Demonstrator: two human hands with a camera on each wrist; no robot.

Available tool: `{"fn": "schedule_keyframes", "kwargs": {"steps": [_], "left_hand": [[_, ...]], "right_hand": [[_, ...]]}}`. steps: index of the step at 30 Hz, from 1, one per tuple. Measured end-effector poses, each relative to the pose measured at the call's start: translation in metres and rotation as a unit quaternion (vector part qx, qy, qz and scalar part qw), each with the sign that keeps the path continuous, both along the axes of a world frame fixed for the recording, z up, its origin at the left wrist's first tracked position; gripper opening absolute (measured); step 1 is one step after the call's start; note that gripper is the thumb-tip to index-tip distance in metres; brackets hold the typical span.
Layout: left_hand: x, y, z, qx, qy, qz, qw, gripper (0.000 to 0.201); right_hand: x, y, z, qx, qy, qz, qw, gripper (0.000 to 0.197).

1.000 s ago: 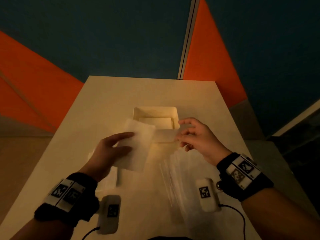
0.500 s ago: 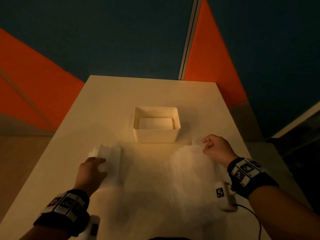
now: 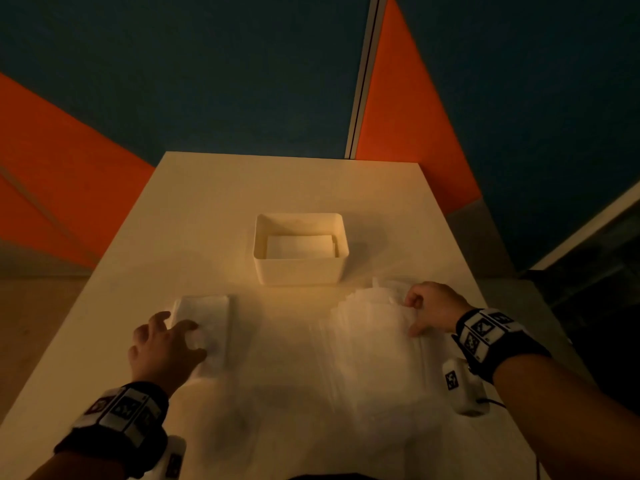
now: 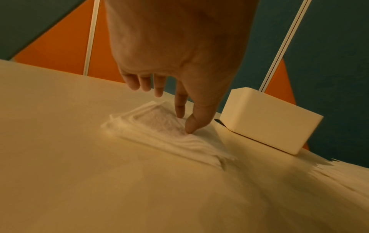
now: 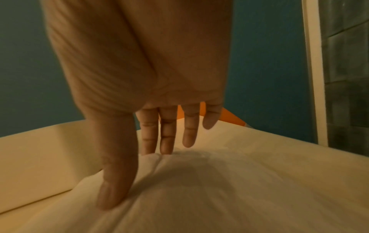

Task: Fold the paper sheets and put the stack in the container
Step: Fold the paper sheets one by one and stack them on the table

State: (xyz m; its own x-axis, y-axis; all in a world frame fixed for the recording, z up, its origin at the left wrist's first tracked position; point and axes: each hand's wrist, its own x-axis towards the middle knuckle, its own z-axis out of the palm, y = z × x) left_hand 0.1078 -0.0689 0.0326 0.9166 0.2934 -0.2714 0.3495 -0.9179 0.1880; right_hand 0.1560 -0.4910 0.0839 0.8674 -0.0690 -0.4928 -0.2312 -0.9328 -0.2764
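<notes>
Left hand dropped from frame centre to lower left, folded sheet now down on worktop; right hand moved back to right, onto loose sheets.

Staged recording booth or office-type room rather than a home. A plain cream table stands against blue and orange wall panels divided by a pale vertical strip at 12 o'clock; dim, warm lighting; glazed partition at 3 o'clock.
</notes>
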Motion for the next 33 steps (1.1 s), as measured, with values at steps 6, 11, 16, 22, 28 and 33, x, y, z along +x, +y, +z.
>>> {"fn": "schedule_keyframes", "kwargs": {"steps": [6,11,16,22,28,33], "left_hand": [[-0.001,-0.001,0.003,0.012,-0.004,-0.016,1.0,0.053],[0.004,-0.013,0.021,-0.002,-0.019,-0.047,0.999,0.05],[0.018,-0.041,0.05,-0.215,-0.046,-0.14,0.965,0.026],[0.02,-0.097,0.09,-0.492,0.107,-0.143,0.852,0.056],[0.022,-0.129,0.101,-0.647,0.162,-0.036,0.744,0.05],[0.025,-0.126,0.104,-0.753,0.045,0.043,0.655,0.034]], "right_hand": [[-0.003,-0.002,0.0,0.023,-0.033,-0.011,0.999,0.035],[-0.002,-0.003,0.021,0.045,-0.056,0.026,0.997,0.023],[0.001,0.013,0.066,0.227,-0.047,0.04,0.972,0.02],[0.0,0.052,0.093,0.426,-0.095,-0.047,0.898,0.029],[-0.012,0.082,0.092,0.571,-0.078,-0.088,0.812,0.025],[-0.016,0.089,0.089,0.609,-0.071,-0.128,0.78,0.025]]}}
